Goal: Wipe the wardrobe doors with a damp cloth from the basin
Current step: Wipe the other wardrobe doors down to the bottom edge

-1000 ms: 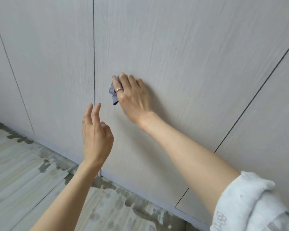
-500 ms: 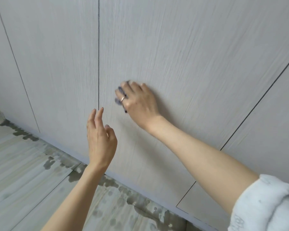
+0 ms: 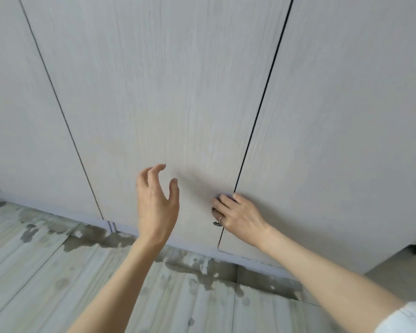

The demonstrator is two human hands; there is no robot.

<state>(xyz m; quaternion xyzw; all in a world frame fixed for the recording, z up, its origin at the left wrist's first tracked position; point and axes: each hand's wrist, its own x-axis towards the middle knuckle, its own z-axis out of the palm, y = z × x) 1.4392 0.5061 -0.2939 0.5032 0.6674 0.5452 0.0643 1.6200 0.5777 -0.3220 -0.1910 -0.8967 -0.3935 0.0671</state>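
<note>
Cloth [image 3: 217,223] almost wholly hidden under right hand [image 3: 240,216], pressed flat against wardrobe door [image 3: 178,97]; only small dark grey scraps peeking out past the fingers at the hand's left edge and near the fingertips. Fingers [image 3: 222,205] laid close together over the cloth and bent slightly at the knuckles, a ring [image 3: 220,219] on one; cannot tell whether curled round the cloth or just pushing it flat. Grip placed low on the door, right at the dark seam [image 3: 262,104] between this door and the next door [image 3: 346,116] to the right, fingertips straddling that line.

Left hand [image 3: 156,207] raised just left of the right hand, holding nothing, fingers loosely spread and gently curved, thumb apart, near the door panel but contact not clear.

Doors pale grey-white, flat, matte, with fine vertical wood-grain streaks; thin dark gaps dividing the panels, another such seam [image 3: 58,104] farther left. Faint shadow on the panel between the two hands.

Floor [image 3: 34,272] below of pale, streaky wood-look tiles with thin joints, dark wet patches [image 3: 202,267] blotched along the foot of the wardrobe. White sleeve [image 3: 408,318] bunched at the right forearm, near right corner.
</note>
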